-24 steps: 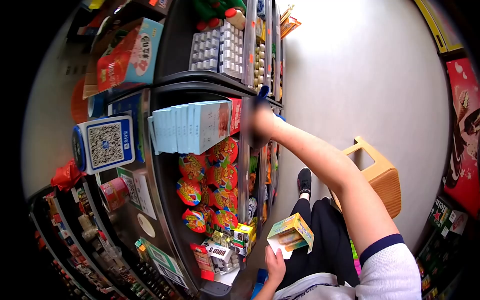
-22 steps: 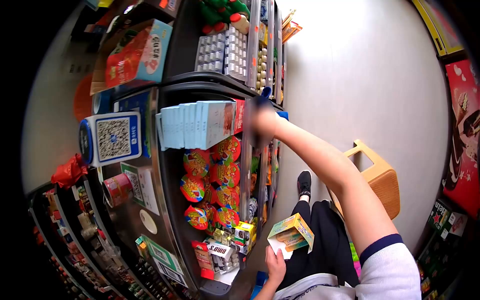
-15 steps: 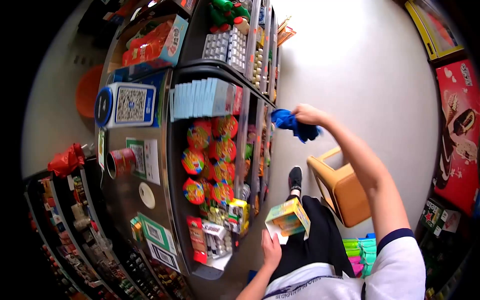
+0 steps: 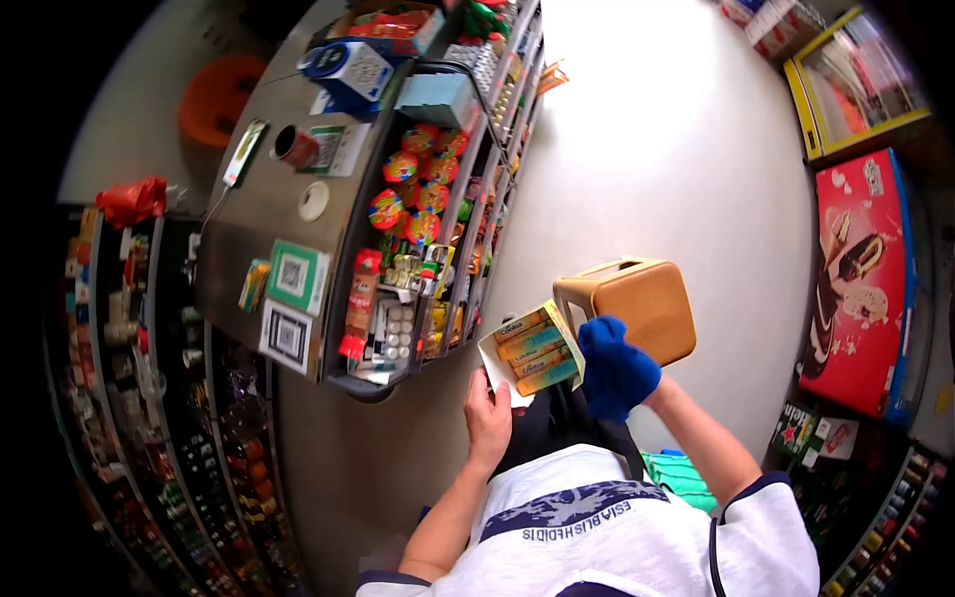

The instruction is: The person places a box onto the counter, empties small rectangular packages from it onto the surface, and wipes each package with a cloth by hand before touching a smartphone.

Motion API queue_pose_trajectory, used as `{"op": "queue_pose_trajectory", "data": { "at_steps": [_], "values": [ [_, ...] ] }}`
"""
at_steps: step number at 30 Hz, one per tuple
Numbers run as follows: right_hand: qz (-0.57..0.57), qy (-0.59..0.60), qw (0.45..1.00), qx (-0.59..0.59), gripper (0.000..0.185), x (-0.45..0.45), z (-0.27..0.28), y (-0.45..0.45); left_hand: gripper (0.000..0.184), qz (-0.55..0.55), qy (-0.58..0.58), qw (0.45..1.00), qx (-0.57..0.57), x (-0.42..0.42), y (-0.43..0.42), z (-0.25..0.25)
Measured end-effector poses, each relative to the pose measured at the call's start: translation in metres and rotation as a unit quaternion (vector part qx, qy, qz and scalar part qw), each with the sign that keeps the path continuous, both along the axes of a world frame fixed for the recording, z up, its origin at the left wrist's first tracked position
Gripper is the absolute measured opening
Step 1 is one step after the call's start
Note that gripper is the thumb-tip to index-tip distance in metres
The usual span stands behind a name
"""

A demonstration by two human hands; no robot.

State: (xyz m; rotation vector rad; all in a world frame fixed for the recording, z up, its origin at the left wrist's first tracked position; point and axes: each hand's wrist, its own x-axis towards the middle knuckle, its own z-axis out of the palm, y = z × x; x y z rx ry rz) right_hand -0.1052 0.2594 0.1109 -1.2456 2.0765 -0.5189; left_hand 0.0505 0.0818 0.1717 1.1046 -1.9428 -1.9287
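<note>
Left hand (image 4: 488,422) grips lower corner of yellow-and-white box (image 4: 538,350), just left of brown stool (image 4: 652,308). Right hand (image 4: 657,394) grips bunched blue cloth (image 4: 617,366), fingers hidden; cloth overlaps stool's near-left side in view. Counter (image 4: 237,231) left of stool, red freezer (image 4: 860,289) right.

Setting: small shop. Packaged goods (image 4: 386,209) are lining a counter (image 4: 267,217); QR-code cards (image 4: 298,277) are lying on it; a red cabinet (image 4: 844,333) is showing ice-cream pictures (image 4: 858,259).
</note>
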Motion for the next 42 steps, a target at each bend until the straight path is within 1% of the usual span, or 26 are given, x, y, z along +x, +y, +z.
{"op": "queue_pose_trajectory", "data": {
  "at_steps": [1, 2, 3, 4, 5, 7, 8, 9, 10, 11, 13, 14, 16, 18, 21, 23, 24, 25, 26, 29, 32, 35, 37, 39, 41, 42],
  "values": [
    [0.116, 0.267, 0.956, -0.019, 0.031, 0.017, 0.016, -0.008, 0.013, -0.003, -0.01, 1.0, -0.018, 0.01, 0.003, 0.019],
    [0.003, 0.119, 0.973, -0.196, 0.035, 0.031, 0.051, -0.016, 0.014, -0.003, -0.013, 0.999, -0.04, 0.019, 0.005, 0.027],
    [-0.099, -0.039, 0.927, -0.359, 0.038, 0.044, 0.068, -0.025, 0.017, 0.009, -0.039, 0.999, -0.022, 0.03, 0.007, 0.027],
    [-0.147, -0.203, 0.892, -0.375, 0.042, 0.058, 0.075, -0.034, 0.018, 0.007, -0.026, 0.998, -0.056, 0.041, 0.009, 0.03],
    [-0.193, -0.373, 0.83, -0.368, 0.046, 0.074, 0.092, -0.042, 0.021, 0.006, -0.027, 0.996, -0.089, 0.054, 0.01, 0.046],
    [-0.159, -0.373, 0.848, -0.34, 0.064, 0.093, 0.103, -0.056, 0.029, 0.032, 0.004, 0.994, -0.1, 0.078, 0.002, 0.025],
    [-0.142, -0.373, 0.857, -0.326, 0.074, 0.102, 0.108, -0.063, 0.031, 0.036, -0.009, 0.994, -0.105, 0.091, -0.003, 0.051],
    [-0.064, -0.229, 0.912, -0.333, 0.073, 0.11, 0.106, -0.07, 0.033, 0.04, -0.01, 0.992, -0.118, 0.102, -0.01, 0.067],
    [-0.001, -0.074, 0.935, -0.347, 0.072, 0.118, 0.103, -0.078, 0.033, 0.019, -0.018, 0.991, -0.132, 0.115, -0.019, 0.081],
    [-0.041, -0.228, 0.935, -0.269, 0.061, 0.134, 0.122, -0.083, 0.036, 0.042, 0.022, 0.997, -0.061, 0.129, -0.029, 0.101],
    [-0.007, -0.2, 0.941, -0.273, 0.054, 0.165, 0.128, -0.111, 0.043, 0.079, 0.142, 0.986, 0.046, 0.164, -0.049, 0.08],
    [0.009, -0.187, 0.937, -0.294, 0.048, 0.185, 0.149, -0.128, 0.052, 0.051, 0.141, 0.987, 0.057, 0.189, -0.066, 0.089],
    [0.009, -0.263, 0.916, -0.302, 0.047, 0.228, 0.131, -0.159, 0.052, 0.064, 0.19, 0.974, 0.104, 0.235, -0.096, 0.079],
    [0.1, -0.124, 0.93, -0.33, 0.046, 0.269, 0.134, -0.196, 0.053, 0.09, 0.22, 0.957, 0.166, 0.282, -0.127, 0.079],
    [0.047, -0.297, 0.917, -0.263, 0.048, 0.341, 0.154, -0.244, 0.068, 0.122, 0.287, 0.921, 0.235, 0.346, -0.171, 0.081],
    [0.064, -0.509, 0.834, -0.204, 0.058, 0.376, 0.147, -0.278, 0.084, 0.119, 0.298, 0.915, 0.244, 0.382, -0.196, 0.094],
    [-0.009, -0.755, 0.642, -0.13, 0.061, 0.389, 0.134, -0.294, 0.088, 0.111, 0.303, 0.91, 0.262, 0.397, -0.209, 0.094],
    [-0.076, -0.919, 0.385, -0.047, 0.063, 0.4, 0.122, -0.308, 0.091, 0.098, 0.312, 0.904, 0.274, 0.411, -0.223, 0.091],
    [-0.072, -0.916, 0.392, -0.034, 0.07, 0.408, 0.12, -0.319, 0.095, 0.086, 0.316, 0.9, 0.289, 0.423, -0.236, 0.095],
    [-0.12, -0.87, 0.478, -0.028, 0.066, 0.423, 0.122, -0.355, 0.098, 0.059, 0.295, 0.911, 0.282, 0.443, -0.273, 0.093],
    [-0.07, -0.825, 0.54, -0.152, 0.063, 0.432, 0.086, -0.388, 0.092, 0.083, 0.283, 0.919, 0.261, 0.443, -0.303, 0.102],
    [-0.052, -0.837, 0.515, -0.181, 0.061, 0.428, 0.096, -0.424, 0.088, 0.06, 0.273, 0.932, 0.232, 0.435, -0.345, 0.106],
    [-0.015, -0.643, 0.74, -0.195, 0.062, 0.42, 0.097, -0.45, 0.085, 0.031, 0.258, 0.939, 0.224, 0.428, -0.378, 0.107],
    [-0.036, -0.63, 0.744, -0.219, 0.064, 0.415, 0.104, -0.477, 0.083, 0.004, 0.232, 0.946, 0.228, 0.414, -0.417, 0.115],
    [-0.092, -0.796, 0.541, -0.255, 0.065, 0.409, 0.098, -0.501, 0.083, -0.012, 0.265, 0.927, 0.265, 0.396, -0.449, 0.11],
    [-0.138, -0.791, 0.533, -0.267, 0.067, 0.409, 0.111, -0.513, 0.084, -0.02, 0.267, 0.925, 0.269, 0.389, -0.461, 0.112]
  ]
}}
